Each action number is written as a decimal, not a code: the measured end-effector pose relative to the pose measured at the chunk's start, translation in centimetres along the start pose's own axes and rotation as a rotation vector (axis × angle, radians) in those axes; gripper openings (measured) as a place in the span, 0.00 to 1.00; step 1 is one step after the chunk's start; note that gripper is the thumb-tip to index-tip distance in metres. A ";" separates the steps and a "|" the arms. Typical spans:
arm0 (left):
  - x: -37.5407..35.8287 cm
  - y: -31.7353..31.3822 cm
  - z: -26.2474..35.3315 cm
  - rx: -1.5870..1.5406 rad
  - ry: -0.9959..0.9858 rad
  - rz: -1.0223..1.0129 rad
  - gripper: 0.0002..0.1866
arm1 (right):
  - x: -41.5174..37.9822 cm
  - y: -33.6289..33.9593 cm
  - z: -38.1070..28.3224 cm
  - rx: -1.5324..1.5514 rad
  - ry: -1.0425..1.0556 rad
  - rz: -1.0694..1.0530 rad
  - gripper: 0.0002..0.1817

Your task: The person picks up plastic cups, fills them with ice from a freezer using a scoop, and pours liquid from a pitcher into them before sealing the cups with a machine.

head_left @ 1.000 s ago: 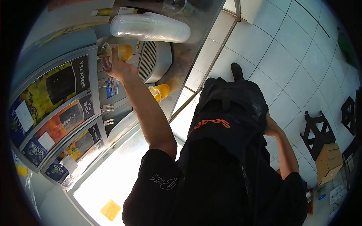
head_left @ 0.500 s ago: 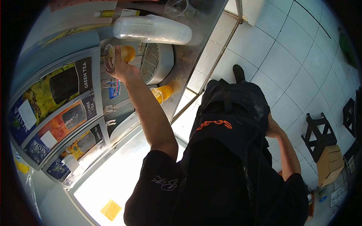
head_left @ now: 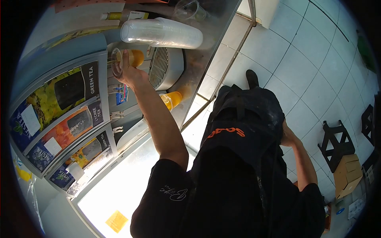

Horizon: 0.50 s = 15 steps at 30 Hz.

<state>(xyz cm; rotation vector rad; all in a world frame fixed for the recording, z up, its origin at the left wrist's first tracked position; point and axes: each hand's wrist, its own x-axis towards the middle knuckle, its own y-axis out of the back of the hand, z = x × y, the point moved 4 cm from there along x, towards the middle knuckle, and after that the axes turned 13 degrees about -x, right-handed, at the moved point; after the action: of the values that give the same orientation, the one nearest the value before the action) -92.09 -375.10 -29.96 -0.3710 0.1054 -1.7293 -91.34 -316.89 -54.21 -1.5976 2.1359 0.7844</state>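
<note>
My left hand point(head_left: 129, 73) is closed around a clear plastic cup point(head_left: 137, 58) with yellow-orange liquid in it. The cup is under the front of a drink dispenser point(head_left: 55, 95), its open rim towards the machine. Another cup of yellow-orange liquid point(head_left: 174, 99) stands on the metal counter point(head_left: 190, 85), beside my left forearm. Near the held cup lies a long stack of clear plastic cups point(head_left: 162, 33) in a wrapper. My right hand point(head_left: 286, 135) is at the side of my dark apron point(head_left: 238, 154), its fingers mostly hidden.
A grated drip tray point(head_left: 160, 67) is beside the held cup. An empty clear cup point(head_left: 189, 10) and a yellow-capped bottle point(head_left: 113, 16) are at the counter's far end. On the tiled floor point(head_left: 301, 71) are a black stool point(head_left: 335, 144) and a cardboard box point(head_left: 348, 174).
The whole view has shifted very slightly. My left hand stays on the cup at the dispenser, and my right hand has not visibly moved.
</note>
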 end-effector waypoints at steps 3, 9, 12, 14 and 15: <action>0.1 0.3 -0.1 0.027 0.003 0.013 0.28 | 0.1 0.5 -1.0 0.016 -0.025 -0.032 0.69; -0.2 -0.1 0.0 -0.032 0.024 -0.005 0.28 | 0.1 0.1 0.2 -0.025 -0.030 -0.007 0.67; 0.0 0.0 0.0 -0.018 0.018 -0.026 0.27 | 0.1 0.0 0.2 -0.049 0.001 0.026 0.67; 0.3 0.2 -0.2 0.003 0.010 -0.025 0.26 | 0.1 0.0 0.0 -0.046 0.019 0.032 0.68; 0.4 0.4 -0.4 -0.006 0.008 0.002 0.26 | 0.1 0.1 -0.1 -0.041 0.021 0.023 0.68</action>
<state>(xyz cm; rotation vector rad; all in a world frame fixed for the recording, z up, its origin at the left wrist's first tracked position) -91.87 -375.61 -30.36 -0.3687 0.1163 -1.7287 -91.43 -316.99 -54.16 -1.6120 2.1697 0.8269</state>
